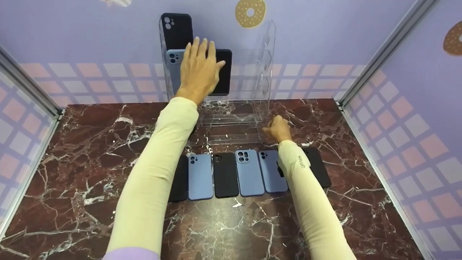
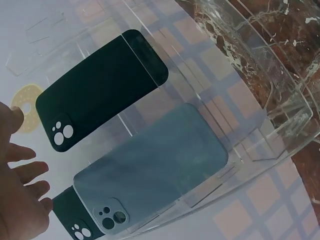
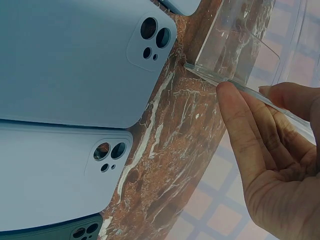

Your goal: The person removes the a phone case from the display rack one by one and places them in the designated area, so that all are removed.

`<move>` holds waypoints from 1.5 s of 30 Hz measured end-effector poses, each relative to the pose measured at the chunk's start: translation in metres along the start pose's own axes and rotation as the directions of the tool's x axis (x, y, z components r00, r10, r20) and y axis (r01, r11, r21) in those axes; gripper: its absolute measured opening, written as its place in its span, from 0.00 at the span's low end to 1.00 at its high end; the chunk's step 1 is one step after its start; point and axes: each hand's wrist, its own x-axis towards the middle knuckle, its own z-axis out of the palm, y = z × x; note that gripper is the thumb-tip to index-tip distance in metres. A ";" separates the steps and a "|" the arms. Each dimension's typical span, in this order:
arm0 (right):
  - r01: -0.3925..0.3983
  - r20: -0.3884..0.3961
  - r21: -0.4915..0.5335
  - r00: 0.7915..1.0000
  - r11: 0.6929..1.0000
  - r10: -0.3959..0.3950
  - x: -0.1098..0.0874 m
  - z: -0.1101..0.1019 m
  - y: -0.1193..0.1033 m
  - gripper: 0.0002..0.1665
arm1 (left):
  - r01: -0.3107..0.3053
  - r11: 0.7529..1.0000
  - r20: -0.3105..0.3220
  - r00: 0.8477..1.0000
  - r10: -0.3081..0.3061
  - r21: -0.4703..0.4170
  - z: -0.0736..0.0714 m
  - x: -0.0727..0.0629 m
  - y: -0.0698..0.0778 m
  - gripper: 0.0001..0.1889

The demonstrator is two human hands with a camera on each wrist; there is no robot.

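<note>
My left hand (image 1: 198, 72), fingers extended, is in front of a clear acrylic display stand (image 1: 264, 77). Behind it on one tier, a light blue phone case (image 1: 174, 74) leans beside a black phone case (image 1: 224, 77). Another black phone case (image 1: 177, 32) stands on the tier above, at the left end. Both lower cases show fully in the left wrist view, the blue one (image 2: 155, 165) and the black one (image 2: 100, 90), with the fingers (image 2: 32, 172) apart from them. My right hand (image 1: 278, 128) pinches the stand's right side edge between thumb and fingers, as the right wrist view shows.
In front of the stand, a row of phone cases lies flat on the marbled table (image 1: 90, 180): light blue (image 1: 201, 177), black (image 1: 226, 177), blue (image 1: 250, 178) and others. My right sleeve (image 1: 306, 202) covers part of the row. Patterned walls (image 1: 306, 47) enclose the table.
</note>
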 end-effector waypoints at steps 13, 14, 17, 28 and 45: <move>0.003 -0.004 -0.010 1.000 1.000 -0.003 0.000 0.002 -0.003 0.14 | -0.017 1.000 -0.037 0.999 0.018 0.025 0.008 0.004 0.000 0.27; 0.004 -0.005 -0.013 1.000 1.000 -0.004 0.001 0.001 -0.002 0.15 | -0.025 1.000 -0.058 0.998 0.025 -0.003 0.008 0.004 0.001 0.25; -0.001 -0.005 -0.014 1.000 1.000 0.001 0.000 0.001 -0.002 0.18 | -0.043 0.994 -0.107 0.994 0.032 -0.100 0.008 0.005 0.003 0.21; 0.034 -0.010 -0.007 0.999 0.999 -0.034 0.002 0.007 -0.004 0.17 | -0.012 0.953 -0.182 0.982 -0.046 -0.303 0.006 -0.001 0.005 0.14; 0.021 0.036 -0.013 0.999 1.000 -0.021 0.008 0.004 -0.004 0.13 | -0.272 0.935 -0.369 0.913 0.176 -0.228 -0.036 -0.033 0.038 0.12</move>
